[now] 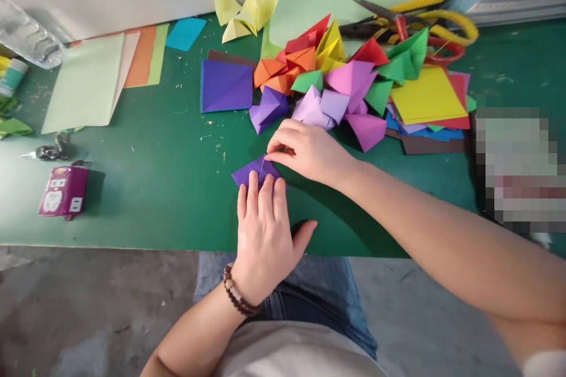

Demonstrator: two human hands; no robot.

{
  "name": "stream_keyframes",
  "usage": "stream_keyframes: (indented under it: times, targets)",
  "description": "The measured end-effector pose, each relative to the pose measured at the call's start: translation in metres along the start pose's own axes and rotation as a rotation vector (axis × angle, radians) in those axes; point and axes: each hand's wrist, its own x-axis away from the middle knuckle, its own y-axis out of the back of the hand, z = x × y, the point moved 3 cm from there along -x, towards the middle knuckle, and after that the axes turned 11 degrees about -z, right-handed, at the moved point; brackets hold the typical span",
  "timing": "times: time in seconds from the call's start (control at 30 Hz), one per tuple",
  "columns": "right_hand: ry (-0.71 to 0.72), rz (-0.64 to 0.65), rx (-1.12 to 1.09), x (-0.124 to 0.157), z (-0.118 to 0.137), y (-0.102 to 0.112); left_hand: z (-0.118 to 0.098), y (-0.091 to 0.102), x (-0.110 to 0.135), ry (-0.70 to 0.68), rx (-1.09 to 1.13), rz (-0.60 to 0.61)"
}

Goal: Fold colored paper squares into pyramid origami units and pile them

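A folded piece of purple origami paper lies on the green table just in front of me. My left hand rests flat on it, fingers stretched out and thumb apart, covering its near part. At the paper's far corner, the thumb and index finger of my right hand are pinched together on the folded edge. A pale crease line runs from that corner toward my left fingers. Beyond the hands sit a purple folded piece and a stack of purple square paper.
Folded paper pieces in several colours are heaped behind my right hand. Scissors with yellow handles lie at the back right, near yellow paper squares. To the left are a magenta box and pale green sheets. The table's front edge is close.
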Motion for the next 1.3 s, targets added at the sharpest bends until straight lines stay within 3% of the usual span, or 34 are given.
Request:
stream_keyframes:
  times: [0.33,0.9,1.03,1.2,1.3]
  targets:
    - [0.136,0.131,0.166,-0.004,0.003,0.004,-0.001,-0.001,-0.001,-0.013,0.006,-0.033]
    - [0.216,0.323,0.125,-0.001,0.011,0.021,-0.001,0.001,0.0,-0.039,-0.009,-0.074]
    - [0.14,0.365,0.04,0.002,0.009,0.025,0.0,0.0,0.0,-0.026,0.022,-0.08]
    - [-0.148,0.113,-0.085,0.001,0.004,0.019,0.004,0.005,-0.002,0.058,0.161,-0.135]
    - [-0.221,0.096,-0.156,0.002,0.009,0.004,0.009,0.012,-0.001,0.122,0.314,-0.184]
